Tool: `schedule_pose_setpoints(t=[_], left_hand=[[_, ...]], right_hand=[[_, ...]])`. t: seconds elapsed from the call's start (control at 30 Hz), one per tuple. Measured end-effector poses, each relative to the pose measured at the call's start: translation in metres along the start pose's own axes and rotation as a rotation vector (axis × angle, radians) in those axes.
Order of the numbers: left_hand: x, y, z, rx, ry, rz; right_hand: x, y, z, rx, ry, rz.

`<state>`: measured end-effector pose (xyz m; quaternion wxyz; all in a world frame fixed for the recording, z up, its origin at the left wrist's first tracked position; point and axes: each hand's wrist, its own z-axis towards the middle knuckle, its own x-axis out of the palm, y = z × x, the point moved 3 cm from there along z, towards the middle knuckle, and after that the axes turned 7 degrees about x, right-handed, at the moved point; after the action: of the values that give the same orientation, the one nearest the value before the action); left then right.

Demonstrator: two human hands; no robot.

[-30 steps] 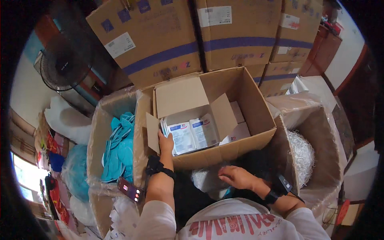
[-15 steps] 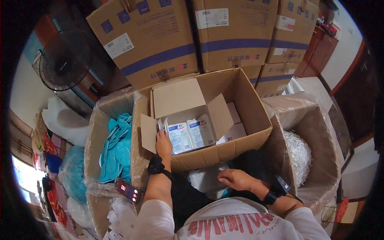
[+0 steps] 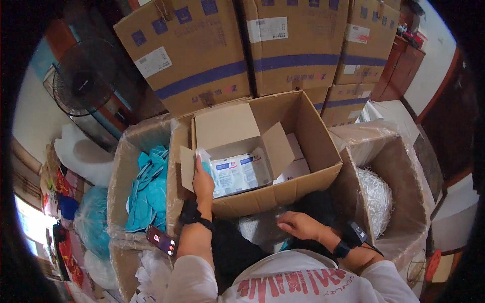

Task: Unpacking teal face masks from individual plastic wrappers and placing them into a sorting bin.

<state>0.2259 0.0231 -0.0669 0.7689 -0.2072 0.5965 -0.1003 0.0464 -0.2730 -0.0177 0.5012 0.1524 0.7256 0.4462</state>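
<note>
Packets [image 3: 241, 170] beside forward-stretched left hand [image 3: 203, 184]

Open carton [image 3: 279, 195], inner box [image 3: 225, 124] holding white packets [image 3: 241, 174]

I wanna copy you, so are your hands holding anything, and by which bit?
The left hand holds a packet, it seems by its left edge; the fingertips are partly hidden. The right hand is loosely curled, with nothing seen in it.

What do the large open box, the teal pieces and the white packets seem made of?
Large open box: matte brown cardboard, from its stiff, creased walls.
Teal pieces: probably non-woven fabric, given their dull surface and folds.
White packets: plastic film or coated paper, judging by the slight sheen.
</note>
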Motion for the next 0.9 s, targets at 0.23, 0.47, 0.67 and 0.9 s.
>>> schedule_pose_setpoints(t=[0.23,0.47,0.67,0.9], left_hand=[[-0.1,-0.067,-0.042,0.256,-0.237,-0.448],[-0.1,-0.082,-0.094,0.327,0.146,-1.219],[-0.097,-0.1,-0.112,0.22,0.399,-1.188],[-0.132,-0.116,-0.116,0.477,0.128,-0.363]], right_hand=[[-0.03,0.016,0.04,0.122,-0.249,0.386],[-0.045,0.059,0.071,-0.001,-0.43,0.911],[-0.022,0.045,0.05,0.14,-0.43,0.963],[-0.033,0.025,0.013,0.315,-0.437,0.945]])
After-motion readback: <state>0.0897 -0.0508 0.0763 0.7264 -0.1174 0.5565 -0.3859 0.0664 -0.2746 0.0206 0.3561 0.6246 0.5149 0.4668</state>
